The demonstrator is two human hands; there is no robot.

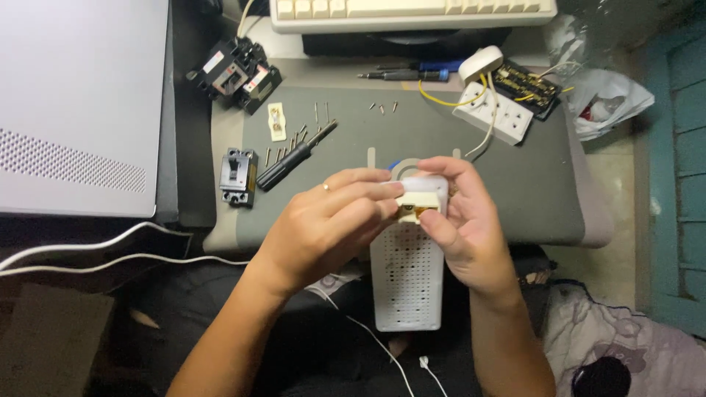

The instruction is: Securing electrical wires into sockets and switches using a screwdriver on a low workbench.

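Both hands are up over the near edge of the grey mat (515,198), working on a small white box (424,197) with a yellowish insert showing in its open side. The left hand (323,224) pinches the box from the left, fingers curled over the top and a ring on one finger. The right hand (463,220) grips it from the right, thumb pressed against the near face. So the box is held in the air between them, right above a white perforated cover (408,276) that lies near the person's lap.

On the mat, left of the hands, there's a black screwdriver (294,158) lying at a slant, a scatter of screws (294,140) beside it, and a black breaker (239,176) at the left edge. Two more breakers (235,70) sit further back (piled together, kind of tilted). Far right is a white socket strip (494,110) with yellow wires (441,99), touching a dark circuit board (528,87). A keyboard (412,13) runs along the far edge.
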